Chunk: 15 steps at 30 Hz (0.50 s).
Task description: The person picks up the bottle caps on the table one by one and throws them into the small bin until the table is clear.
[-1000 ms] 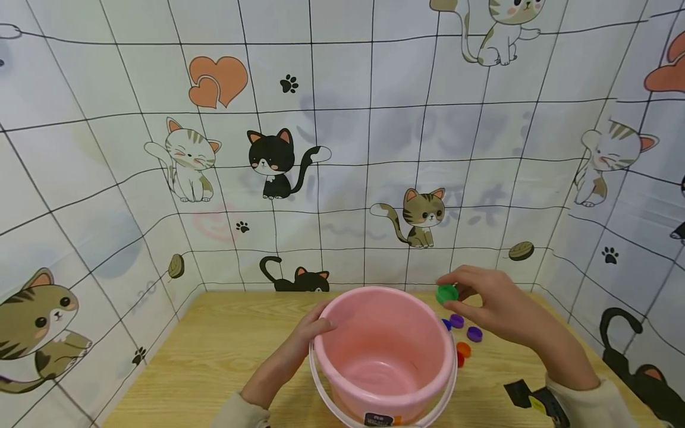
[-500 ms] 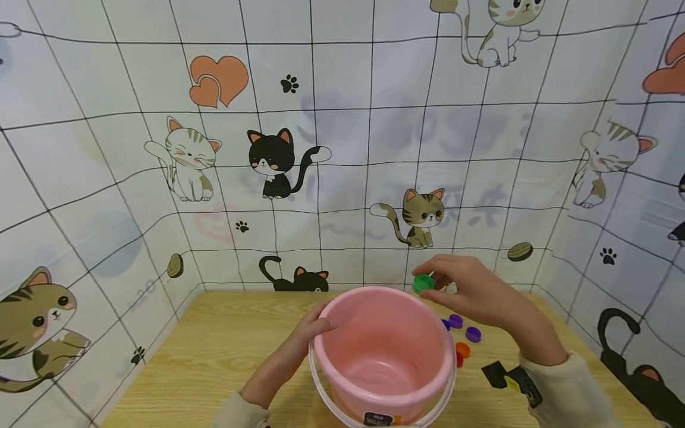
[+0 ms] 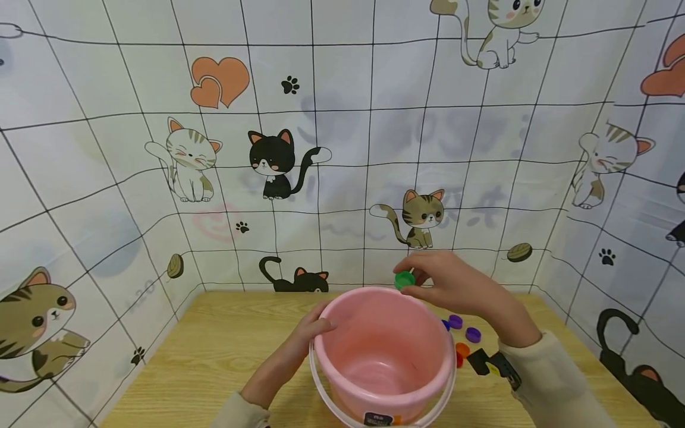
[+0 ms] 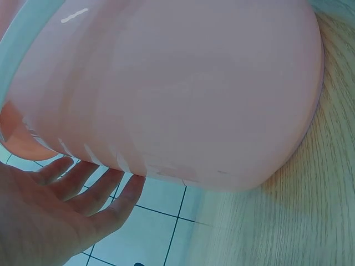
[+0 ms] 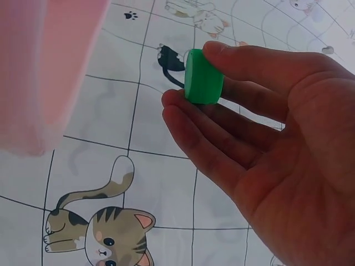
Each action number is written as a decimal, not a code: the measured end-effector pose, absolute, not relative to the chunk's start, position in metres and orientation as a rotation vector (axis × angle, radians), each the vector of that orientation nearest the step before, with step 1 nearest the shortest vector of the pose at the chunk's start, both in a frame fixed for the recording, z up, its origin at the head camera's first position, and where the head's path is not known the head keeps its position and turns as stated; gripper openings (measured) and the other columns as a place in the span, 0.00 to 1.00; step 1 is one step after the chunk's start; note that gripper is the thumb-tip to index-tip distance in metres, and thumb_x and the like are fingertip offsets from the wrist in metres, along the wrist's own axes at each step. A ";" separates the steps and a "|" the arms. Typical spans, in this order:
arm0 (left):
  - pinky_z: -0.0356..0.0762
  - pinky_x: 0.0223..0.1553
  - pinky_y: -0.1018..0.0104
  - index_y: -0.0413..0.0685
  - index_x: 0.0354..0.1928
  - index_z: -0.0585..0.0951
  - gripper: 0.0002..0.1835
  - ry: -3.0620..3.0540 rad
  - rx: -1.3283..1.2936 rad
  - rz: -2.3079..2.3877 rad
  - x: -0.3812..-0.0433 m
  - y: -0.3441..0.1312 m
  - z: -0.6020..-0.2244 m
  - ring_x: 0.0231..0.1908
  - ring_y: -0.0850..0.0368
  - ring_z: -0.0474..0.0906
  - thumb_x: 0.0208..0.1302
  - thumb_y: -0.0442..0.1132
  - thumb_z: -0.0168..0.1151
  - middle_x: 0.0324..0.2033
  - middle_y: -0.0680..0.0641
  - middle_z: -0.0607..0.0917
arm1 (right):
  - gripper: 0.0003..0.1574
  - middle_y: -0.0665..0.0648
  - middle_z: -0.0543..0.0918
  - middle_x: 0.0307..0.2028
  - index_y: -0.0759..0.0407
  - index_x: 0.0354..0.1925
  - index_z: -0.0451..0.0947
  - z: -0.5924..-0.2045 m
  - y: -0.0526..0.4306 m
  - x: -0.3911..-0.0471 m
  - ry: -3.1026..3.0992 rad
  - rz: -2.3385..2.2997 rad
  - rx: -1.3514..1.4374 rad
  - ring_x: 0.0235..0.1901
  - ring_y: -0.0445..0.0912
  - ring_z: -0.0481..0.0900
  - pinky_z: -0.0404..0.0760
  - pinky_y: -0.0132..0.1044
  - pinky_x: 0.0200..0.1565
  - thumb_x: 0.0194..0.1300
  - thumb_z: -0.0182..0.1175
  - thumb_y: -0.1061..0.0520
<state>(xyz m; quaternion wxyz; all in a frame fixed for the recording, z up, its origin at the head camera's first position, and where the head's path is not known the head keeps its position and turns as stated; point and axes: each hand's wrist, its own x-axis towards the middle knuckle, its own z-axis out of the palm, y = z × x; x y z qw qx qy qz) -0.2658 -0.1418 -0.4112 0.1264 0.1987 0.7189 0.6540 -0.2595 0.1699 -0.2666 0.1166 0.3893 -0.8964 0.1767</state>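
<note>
One green cap [image 3: 404,280] is pinched in the right hand [image 3: 453,282], near the pink bucket's far rim [image 3: 374,291] but apart from it; the bucket's mouth lies nearer the person, the left hand [image 3: 310,331] gripping its left side.

This place looks like a little booth. Thin white sheets with black lines that make squares [image 3: 342,137] hang at the back and on both sides. The lines bend and wave, so the sheets look soft, not like hard tiles. They have a black-and-white sitting cat [image 3: 275,157], a brown striped cat [image 3: 423,217], big and small orange hearts [image 3: 232,77] and a black paw print [image 3: 290,87]. A flat, light yellow-brown wooden-looking desk [image 3: 214,356] stands inside. I can't tell if the booth is in a home or somewhere else.
</note>
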 end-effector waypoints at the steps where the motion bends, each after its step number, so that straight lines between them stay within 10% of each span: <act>1: 0.74 0.60 0.61 0.60 0.75 0.67 0.32 2.095 0.576 1.906 -0.266 -0.142 -0.411 0.58 0.49 0.79 0.68 0.50 0.54 0.70 0.43 0.71 | 0.18 0.49 0.88 0.46 0.55 0.54 0.84 -0.266 0.167 -0.261 -2.627 0.515 1.153 0.38 0.37 0.84 0.83 0.29 0.39 0.66 0.70 0.56; 15: 0.76 0.57 0.62 0.57 0.73 0.69 0.32 2.104 0.570 1.934 -0.269 -0.142 -0.410 0.55 0.50 0.81 0.67 0.49 0.55 0.66 0.42 0.75 | 0.14 0.49 0.87 0.45 0.55 0.52 0.84 -0.265 0.141 -0.284 -2.683 0.578 1.313 0.36 0.34 0.86 0.84 0.30 0.43 0.69 0.67 0.55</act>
